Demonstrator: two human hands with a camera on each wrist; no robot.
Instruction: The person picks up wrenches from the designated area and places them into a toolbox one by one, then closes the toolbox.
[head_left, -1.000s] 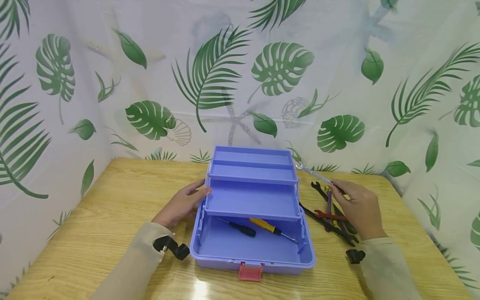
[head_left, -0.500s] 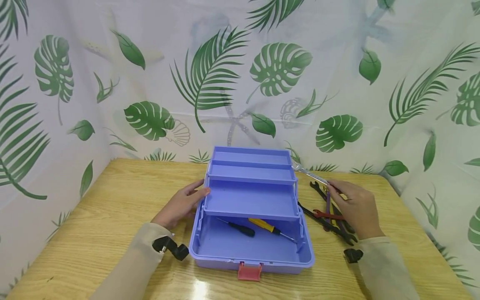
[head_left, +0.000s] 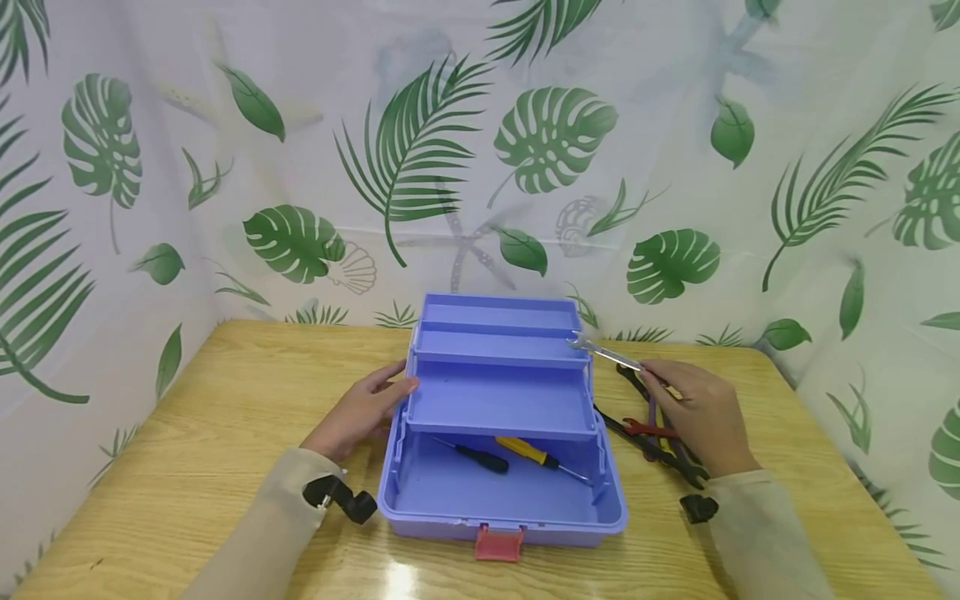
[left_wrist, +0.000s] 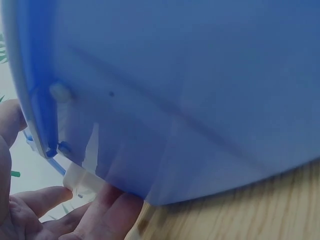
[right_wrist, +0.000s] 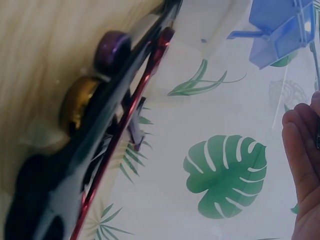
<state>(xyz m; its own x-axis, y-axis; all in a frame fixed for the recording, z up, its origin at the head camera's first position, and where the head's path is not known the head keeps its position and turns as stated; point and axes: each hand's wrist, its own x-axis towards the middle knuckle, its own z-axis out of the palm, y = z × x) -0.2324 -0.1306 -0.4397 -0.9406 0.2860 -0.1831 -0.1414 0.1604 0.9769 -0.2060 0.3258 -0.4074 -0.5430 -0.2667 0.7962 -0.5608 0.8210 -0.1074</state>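
A blue-purple toolbox (head_left: 495, 500) stands with its stepped trays (head_left: 502, 396) raised. My left hand (head_left: 360, 412) holds its left side, thumb on the edge of the lower tray. In the left wrist view, the fingers (left_wrist: 102, 215) reach round behind the box wall (left_wrist: 190, 110). My right hand (head_left: 703, 408) pinches a silver wrench (head_left: 611, 354) by one end. The wrench's other end overlaps the right end of the upper tray. A black-handled screwdriver (head_left: 483, 457) and a yellow-handled one (head_left: 525, 450) lie in the bottom compartment.
Right of the box lies a pile of wrenches, among them a black wrench (head_left: 686, 473) and a red wrench (head_left: 647, 428); purple and yellow ends show in the right wrist view. A red latch (head_left: 498, 546) hangs at the box front. A leaf-patterned cloth (head_left: 450, 150) backs the table (head_left: 247, 400).
My right hand has moved left with the silver wrench, bringing its far end from beside the box to over the upper tray's right end. The left hand stays in place.
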